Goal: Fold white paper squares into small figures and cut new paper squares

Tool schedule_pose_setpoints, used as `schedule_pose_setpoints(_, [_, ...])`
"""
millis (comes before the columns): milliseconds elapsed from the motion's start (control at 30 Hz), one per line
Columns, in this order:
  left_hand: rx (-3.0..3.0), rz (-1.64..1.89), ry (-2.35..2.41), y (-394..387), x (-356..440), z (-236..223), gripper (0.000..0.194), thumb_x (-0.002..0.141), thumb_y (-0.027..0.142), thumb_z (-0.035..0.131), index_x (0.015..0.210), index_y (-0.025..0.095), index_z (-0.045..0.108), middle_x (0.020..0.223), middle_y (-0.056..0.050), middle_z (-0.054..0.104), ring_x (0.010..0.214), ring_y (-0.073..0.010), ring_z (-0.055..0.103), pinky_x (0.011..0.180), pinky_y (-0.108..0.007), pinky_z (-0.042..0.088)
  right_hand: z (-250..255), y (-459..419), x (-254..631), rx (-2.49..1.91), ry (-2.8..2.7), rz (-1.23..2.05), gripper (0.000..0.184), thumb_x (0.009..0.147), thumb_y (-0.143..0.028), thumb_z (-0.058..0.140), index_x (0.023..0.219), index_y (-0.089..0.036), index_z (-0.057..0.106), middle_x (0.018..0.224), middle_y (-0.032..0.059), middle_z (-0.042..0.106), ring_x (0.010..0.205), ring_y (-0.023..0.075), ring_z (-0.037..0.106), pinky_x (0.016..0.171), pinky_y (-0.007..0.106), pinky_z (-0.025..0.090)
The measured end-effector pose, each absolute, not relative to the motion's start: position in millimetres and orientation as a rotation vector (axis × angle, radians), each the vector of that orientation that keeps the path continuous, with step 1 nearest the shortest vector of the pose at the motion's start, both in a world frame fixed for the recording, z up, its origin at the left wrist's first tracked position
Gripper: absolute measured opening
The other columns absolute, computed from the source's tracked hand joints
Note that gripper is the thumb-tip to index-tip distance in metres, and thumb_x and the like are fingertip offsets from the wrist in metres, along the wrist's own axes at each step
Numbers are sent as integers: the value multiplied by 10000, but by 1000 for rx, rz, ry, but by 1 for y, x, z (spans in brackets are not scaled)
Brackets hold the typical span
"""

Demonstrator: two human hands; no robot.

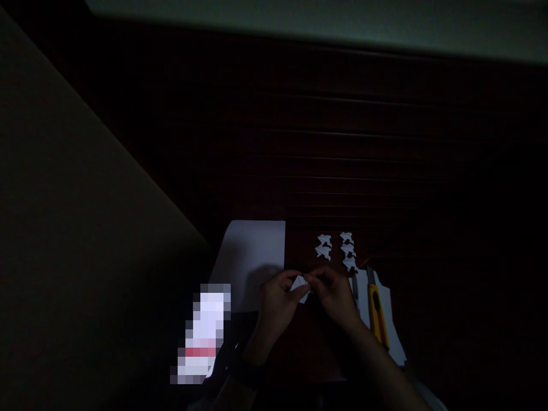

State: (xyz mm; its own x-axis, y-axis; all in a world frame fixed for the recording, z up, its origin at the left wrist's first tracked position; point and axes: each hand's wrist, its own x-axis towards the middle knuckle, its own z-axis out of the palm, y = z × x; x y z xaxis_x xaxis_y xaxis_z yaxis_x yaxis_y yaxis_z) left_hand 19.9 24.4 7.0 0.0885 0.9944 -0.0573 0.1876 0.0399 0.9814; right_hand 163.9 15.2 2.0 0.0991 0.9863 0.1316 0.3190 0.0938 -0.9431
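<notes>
A small folded piece of white paper (300, 289) is held between both hands above the dark table. My left hand (277, 297) pinches its left side, thumb on the near face. At its upper right edge, the fingers of my right hand (333, 291) are closed on the same paper. Beyond the hands lie several small folded white paper figures in two columns, the left column with a folded figure (324, 252) and the right one with another folded figure (347, 249). Fine folds are hard to make out in the dim light.
A large white sheet (257, 245) lies left of the hands. Nearer on the left is a bright, pixelated screen-like object (205, 325). To the right, a yellow utility knife (377, 314) rests on white paper sheets (396, 331). Dark slatted panelling (325, 137) rises behind.
</notes>
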Motion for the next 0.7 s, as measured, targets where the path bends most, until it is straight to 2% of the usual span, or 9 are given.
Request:
schedule_pose_setpoints(333, [1214, 1021, 1226, 25, 22, 5, 277, 653, 209, 702, 925, 167, 674, 611, 22, 630, 536, -100, 567, 461, -170, 388, 4, 13, 161, -1442, -1410, 841, 121, 838, -276, 554, 795, -192, 628, 748, 14, 654, 703, 166, 597, 636, 259, 434])
schedule_pose_setpoints(433, [1125, 1007, 1221, 26, 22, 6, 327, 618, 232, 733, 928, 151, 665, 581, 25, 610, 508, -103, 552, 454, -182, 384, 6, 14, 162, -1379, -1335, 943, 135, 826, -311, 576, 816, -187, 630, 769, 23, 660, 734, 171, 605, 653, 263, 452])
schedule_pose_setpoints(567, [1047, 964, 1211, 26, 21, 7, 402, 587, 278, 769, 949, 145, 653, 560, 35, 579, 496, -99, 530, 457, -187, 368, 4, 18, 167, -1276, -1252, 1136, 216, 742, -290, 676, 930, -193, 631, 756, 14, 658, 710, 166, 611, 647, 269, 475])
schedule_pose_setpoints(700, [1036, 950, 1206, 27, 22, 5, 418, 577, 315, 783, 935, 139, 656, 478, 74, 487, 439, -68, 447, 435, -175, 310, 0, 21, 174, -1280, -1239, 1213, 194, 696, -278, 711, 861, -186, 663, 738, 16, 653, 675, 157, 608, 619, 267, 478])
